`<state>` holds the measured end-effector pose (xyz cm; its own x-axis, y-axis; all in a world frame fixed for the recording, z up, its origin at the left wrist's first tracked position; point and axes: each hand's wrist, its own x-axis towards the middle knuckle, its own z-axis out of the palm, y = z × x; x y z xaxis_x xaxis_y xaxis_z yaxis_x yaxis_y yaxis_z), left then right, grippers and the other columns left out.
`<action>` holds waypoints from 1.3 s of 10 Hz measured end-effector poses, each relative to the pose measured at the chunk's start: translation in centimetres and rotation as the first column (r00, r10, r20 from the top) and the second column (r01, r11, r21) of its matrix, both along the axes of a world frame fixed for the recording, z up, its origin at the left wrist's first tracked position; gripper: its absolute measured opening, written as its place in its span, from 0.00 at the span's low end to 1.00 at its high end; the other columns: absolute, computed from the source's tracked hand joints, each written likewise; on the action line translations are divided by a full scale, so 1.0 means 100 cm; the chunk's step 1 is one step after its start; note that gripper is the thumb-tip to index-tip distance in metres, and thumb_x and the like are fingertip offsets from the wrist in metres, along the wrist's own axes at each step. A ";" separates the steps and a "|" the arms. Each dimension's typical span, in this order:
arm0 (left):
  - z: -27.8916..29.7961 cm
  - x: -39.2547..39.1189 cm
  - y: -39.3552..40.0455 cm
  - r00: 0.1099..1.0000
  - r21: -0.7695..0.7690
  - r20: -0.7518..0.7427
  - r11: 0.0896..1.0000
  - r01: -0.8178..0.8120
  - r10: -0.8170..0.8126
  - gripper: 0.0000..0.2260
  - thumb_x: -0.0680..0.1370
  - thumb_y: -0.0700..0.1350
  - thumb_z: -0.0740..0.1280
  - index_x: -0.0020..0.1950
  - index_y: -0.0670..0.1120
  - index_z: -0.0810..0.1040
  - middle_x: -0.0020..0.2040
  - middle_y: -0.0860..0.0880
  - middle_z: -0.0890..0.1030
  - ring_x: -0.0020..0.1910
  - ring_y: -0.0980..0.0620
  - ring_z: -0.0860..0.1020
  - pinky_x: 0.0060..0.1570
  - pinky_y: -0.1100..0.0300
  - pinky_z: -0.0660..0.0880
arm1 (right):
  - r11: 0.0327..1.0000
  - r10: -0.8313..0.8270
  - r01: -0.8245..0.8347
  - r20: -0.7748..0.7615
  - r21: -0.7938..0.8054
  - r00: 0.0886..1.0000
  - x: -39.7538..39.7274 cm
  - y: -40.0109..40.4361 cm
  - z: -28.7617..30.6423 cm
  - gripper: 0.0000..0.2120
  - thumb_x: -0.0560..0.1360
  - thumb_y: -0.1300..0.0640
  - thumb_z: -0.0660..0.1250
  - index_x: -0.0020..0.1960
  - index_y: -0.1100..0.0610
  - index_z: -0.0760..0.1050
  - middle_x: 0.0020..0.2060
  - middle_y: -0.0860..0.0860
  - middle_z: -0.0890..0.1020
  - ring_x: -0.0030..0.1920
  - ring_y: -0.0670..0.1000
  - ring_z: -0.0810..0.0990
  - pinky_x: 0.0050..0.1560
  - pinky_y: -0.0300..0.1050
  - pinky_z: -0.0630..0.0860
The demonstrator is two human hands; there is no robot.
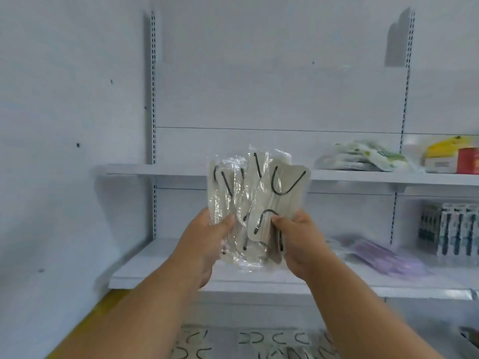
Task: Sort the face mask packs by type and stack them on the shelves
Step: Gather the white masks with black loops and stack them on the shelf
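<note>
I hold a fanned bundle of beige face mask packs [255, 203] with black ear loops, in clear wrappers, upright in front of the white shelves. My left hand [207, 242] grips the bundle's lower left side, thumb on the front. My right hand [298, 239] pinches its lower right side. On the upper shelf [160, 170] lies a pile of white-and-green mask packs [363, 158]. The lower shelf [155, 270] carries purple mask packs [383, 255].
Yellow and red boxes [451, 158] stand at the far right of the upper shelf. Blue-and-white packets [451, 228] stand upright on the lower shelf's right. More beige mask packs [259, 343] lie below at the frame's bottom. A white wall is on the left.
</note>
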<state>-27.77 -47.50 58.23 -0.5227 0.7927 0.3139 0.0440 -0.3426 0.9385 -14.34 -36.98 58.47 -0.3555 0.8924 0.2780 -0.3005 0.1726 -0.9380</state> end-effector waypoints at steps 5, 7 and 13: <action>0.145 -0.058 0.219 0.986 0.115 -0.134 0.989 -0.088 0.103 0.08 0.75 0.42 0.74 0.53 0.49 0.82 0.44 0.48 0.87 0.38 0.51 0.84 0.37 0.57 0.80 | 0.980 -0.090 0.089 0.000 0.176 0.996 -0.056 0.214 0.162 0.08 0.77 0.69 0.64 0.41 0.61 0.74 0.31 0.58 0.75 0.32 0.58 0.74 0.34 0.58 0.78; 0.190 -0.106 0.316 0.963 0.073 -0.153 0.975 -0.212 0.221 0.06 0.79 0.41 0.71 0.55 0.45 0.80 0.49 0.44 0.86 0.46 0.45 0.84 0.52 0.46 0.82 | 0.889 -0.283 0.171 0.215 0.426 0.935 -0.103 0.328 0.215 0.04 0.75 0.65 0.66 0.49 0.59 0.73 0.47 0.57 0.78 0.42 0.54 0.76 0.38 0.47 0.79; 0.188 -0.143 0.377 0.254 0.027 -0.909 0.656 -0.754 0.331 0.14 0.77 0.49 0.68 0.60 0.46 0.74 0.52 0.50 0.77 0.50 0.48 0.77 0.44 0.57 0.72 | 0.510 -0.815 0.023 0.475 0.860 0.332 -0.150 0.362 0.201 0.07 0.72 0.65 0.63 0.41 0.55 0.67 0.41 0.50 0.72 0.43 0.54 0.73 0.38 0.45 0.70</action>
<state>-42.09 -9.76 76.98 -0.5411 0.5599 0.6275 0.8375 0.4268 0.3413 -29.29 -0.81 78.59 -0.3595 0.6686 0.6509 0.7887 0.5905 -0.1709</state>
